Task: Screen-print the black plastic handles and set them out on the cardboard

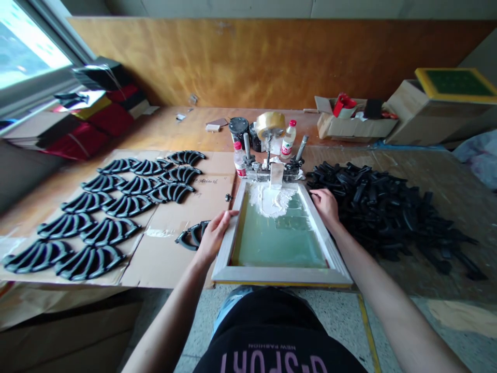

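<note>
A screen-printing frame (229, 243) with a green mesh and a smear of white ink (272, 199) at its far end lies in front of me. My left hand (213, 235) grips the frame's left rail, fingers curled over it. My right hand (326, 204) holds the right rail near the far corner. A black curved plastic piece (190, 234) lies just left of my left hand. A squeegee (276, 175) stands at the frame's hinged far end.
Several black curved pieces (104, 207) lie in rows on cardboard at the left. A heap of black parts (388, 212) sits at the right. Bottles (288, 140), a tape roll (269, 123) and ink tins stand behind the frame. Cardboard boxes (357, 127) line the far right.
</note>
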`<state>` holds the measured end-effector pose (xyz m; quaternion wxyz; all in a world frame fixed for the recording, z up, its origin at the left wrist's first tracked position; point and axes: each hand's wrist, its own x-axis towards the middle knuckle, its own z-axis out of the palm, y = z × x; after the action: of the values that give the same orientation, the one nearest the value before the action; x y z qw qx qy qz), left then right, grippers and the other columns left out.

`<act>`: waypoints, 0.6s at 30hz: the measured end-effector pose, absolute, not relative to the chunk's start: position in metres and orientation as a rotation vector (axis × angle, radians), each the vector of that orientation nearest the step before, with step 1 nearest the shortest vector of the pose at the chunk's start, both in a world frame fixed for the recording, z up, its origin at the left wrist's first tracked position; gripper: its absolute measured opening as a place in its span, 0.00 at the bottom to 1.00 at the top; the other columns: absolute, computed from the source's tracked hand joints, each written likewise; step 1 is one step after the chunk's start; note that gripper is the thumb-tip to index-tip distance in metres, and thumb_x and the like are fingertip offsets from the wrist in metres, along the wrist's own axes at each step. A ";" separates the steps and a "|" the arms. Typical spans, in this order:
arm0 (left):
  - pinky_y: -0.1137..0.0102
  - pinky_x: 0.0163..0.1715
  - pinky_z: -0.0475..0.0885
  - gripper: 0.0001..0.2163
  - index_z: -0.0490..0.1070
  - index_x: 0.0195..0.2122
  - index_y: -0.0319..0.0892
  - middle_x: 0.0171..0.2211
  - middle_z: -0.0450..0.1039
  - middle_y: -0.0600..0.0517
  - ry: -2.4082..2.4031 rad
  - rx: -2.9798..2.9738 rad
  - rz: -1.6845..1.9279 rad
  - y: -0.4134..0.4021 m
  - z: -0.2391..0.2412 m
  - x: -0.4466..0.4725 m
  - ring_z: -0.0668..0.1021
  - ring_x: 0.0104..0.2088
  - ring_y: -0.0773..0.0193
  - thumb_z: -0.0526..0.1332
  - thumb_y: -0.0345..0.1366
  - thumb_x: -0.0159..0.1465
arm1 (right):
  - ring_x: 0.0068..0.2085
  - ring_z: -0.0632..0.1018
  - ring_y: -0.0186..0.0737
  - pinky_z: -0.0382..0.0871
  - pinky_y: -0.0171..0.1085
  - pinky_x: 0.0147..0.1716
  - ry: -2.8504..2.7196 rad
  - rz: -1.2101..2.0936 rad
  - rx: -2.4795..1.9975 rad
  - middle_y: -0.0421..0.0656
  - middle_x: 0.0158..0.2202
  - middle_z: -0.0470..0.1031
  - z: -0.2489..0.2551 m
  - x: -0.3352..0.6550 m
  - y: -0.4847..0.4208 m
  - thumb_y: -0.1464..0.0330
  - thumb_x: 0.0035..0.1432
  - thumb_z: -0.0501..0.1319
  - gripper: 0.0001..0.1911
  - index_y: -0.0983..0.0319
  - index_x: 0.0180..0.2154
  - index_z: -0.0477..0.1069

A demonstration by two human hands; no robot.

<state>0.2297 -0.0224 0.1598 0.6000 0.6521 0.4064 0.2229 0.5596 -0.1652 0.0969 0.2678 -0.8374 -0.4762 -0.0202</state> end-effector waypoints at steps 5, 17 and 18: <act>0.73 0.27 0.70 0.38 0.55 0.66 0.45 0.31 0.76 0.53 0.978 1.433 0.312 -0.029 0.094 0.224 0.77 0.28 0.64 0.63 0.52 0.57 | 0.59 0.65 0.51 0.60 0.48 0.58 -1.565 -0.222 -2.051 0.52 0.61 0.60 0.124 0.542 -0.101 0.71 0.56 0.63 0.31 0.62 0.61 0.61; 0.68 0.38 0.73 0.35 0.57 0.66 0.44 0.38 0.77 0.49 1.031 1.416 0.340 -0.029 0.047 0.223 0.79 0.39 0.59 0.59 0.53 0.61 | 0.42 0.71 0.45 0.62 0.38 0.40 -2.193 0.097 -2.111 0.50 0.38 0.74 0.113 0.481 -0.106 0.77 0.57 0.54 0.09 0.65 0.37 0.71; 0.68 0.39 0.73 0.35 0.56 0.66 0.44 0.39 0.77 0.49 1.029 1.413 0.339 -0.029 0.046 0.223 0.79 0.40 0.59 0.59 0.54 0.61 | 0.41 0.71 0.45 0.62 0.38 0.39 -2.264 0.115 -2.018 0.49 0.37 0.73 0.116 0.479 -0.113 0.78 0.56 0.54 0.09 0.65 0.36 0.71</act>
<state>0.2230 -0.0287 0.0462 0.6291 0.6168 0.4493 0.1480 0.4790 -0.1130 0.1160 0.0533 -0.6639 -0.7450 0.0377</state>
